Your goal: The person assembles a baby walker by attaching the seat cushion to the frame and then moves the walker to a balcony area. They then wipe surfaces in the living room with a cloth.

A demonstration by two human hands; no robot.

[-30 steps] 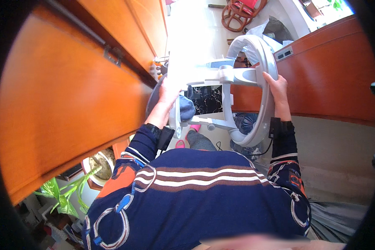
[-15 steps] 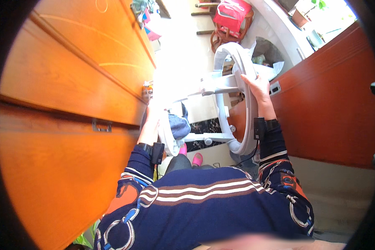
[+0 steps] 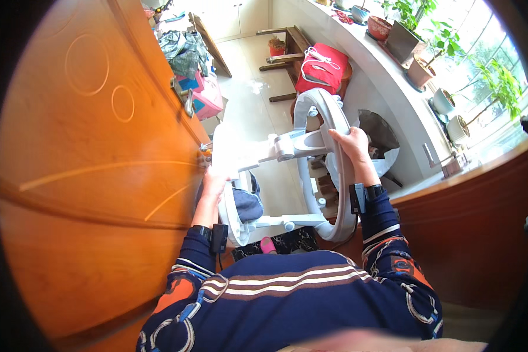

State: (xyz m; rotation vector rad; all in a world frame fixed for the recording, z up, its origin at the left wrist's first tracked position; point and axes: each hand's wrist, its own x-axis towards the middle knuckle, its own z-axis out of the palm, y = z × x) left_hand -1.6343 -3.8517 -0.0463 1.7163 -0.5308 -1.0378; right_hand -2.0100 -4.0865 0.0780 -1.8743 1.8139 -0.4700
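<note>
Between an orange wooden door (image 3: 94,135) and a reddish panel (image 3: 469,234), the white ring-sided frame (image 3: 284,148) is held forward, left grip (image 3: 215,184) and right grip (image 3: 354,148) clasping opposite sides, presumably for balance.

We see left hand (image 3: 216,182) and right hand (image 3: 354,146) gripping opposite sides of a white ringed frame (image 3: 284,148). Beyond: red bag (image 3: 324,69); potted plants (image 3: 421,71) along windowsill (image 3: 398,75).
</note>
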